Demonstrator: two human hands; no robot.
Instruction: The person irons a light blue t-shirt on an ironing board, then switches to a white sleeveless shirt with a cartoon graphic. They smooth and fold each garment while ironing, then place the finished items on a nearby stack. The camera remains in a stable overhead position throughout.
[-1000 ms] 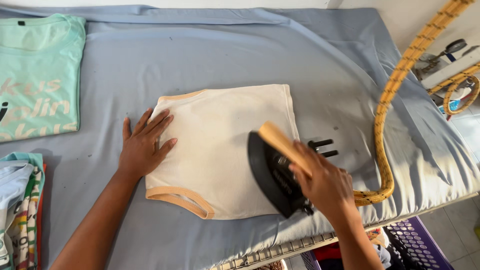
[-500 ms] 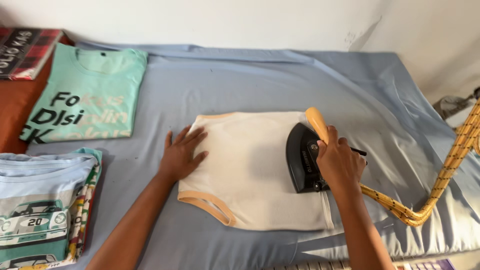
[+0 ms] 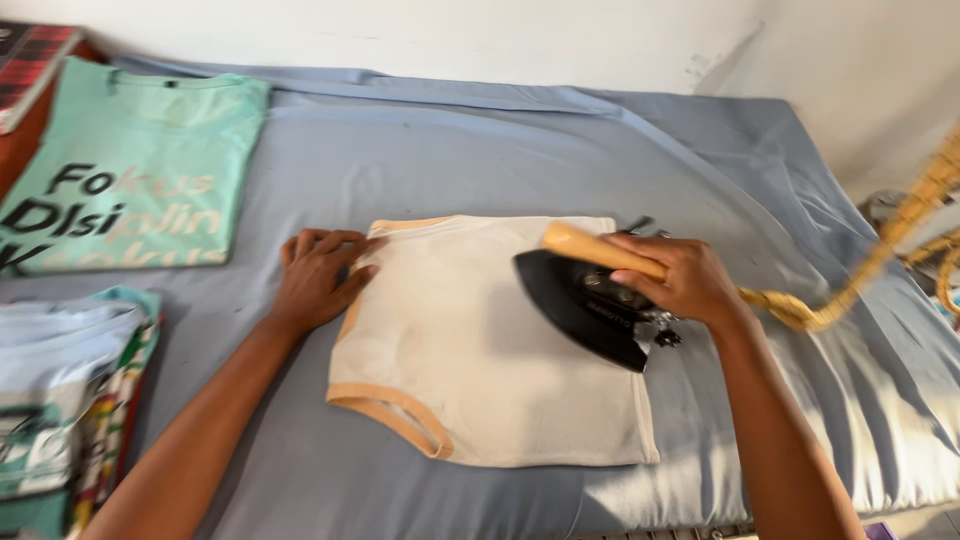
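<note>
Cream garment: a folded cream cotton top with orange-tan trim (image 3: 480,370) lies flat in the middle of the worktop, its trimmed openings toward the left and near edges.
Iron: a black flat iron with a pale wooden handle (image 3: 590,305) sits on the top's right half, its pointed nose turned left.
Right hand: the right hand (image 3: 680,280) has its grip clenched round the wooden handle, fingers wrapped over it, so the iron is directly under the palm.
Left hand: the left hand (image 3: 318,275) lies flat with its grip released and fingers spread, pressing the upper left corner of the top, well apart from the iron.
Cord: a yellow-and-tan braided cable (image 3: 860,275) runs from the back of the iron off to the right edge.
Surface: a worktop padded with a blue-grey cloth cover (image 3: 480,150), creased along its far side.
Other laundry: a mint-green folded T-shirt with dark lettering (image 3: 130,175) lies far left; a stack of folded pale blue and patterned clothes (image 3: 60,400) sits at the near left.
Room: a plain off-white wall (image 3: 450,40) stands behind the worktop.
</note>
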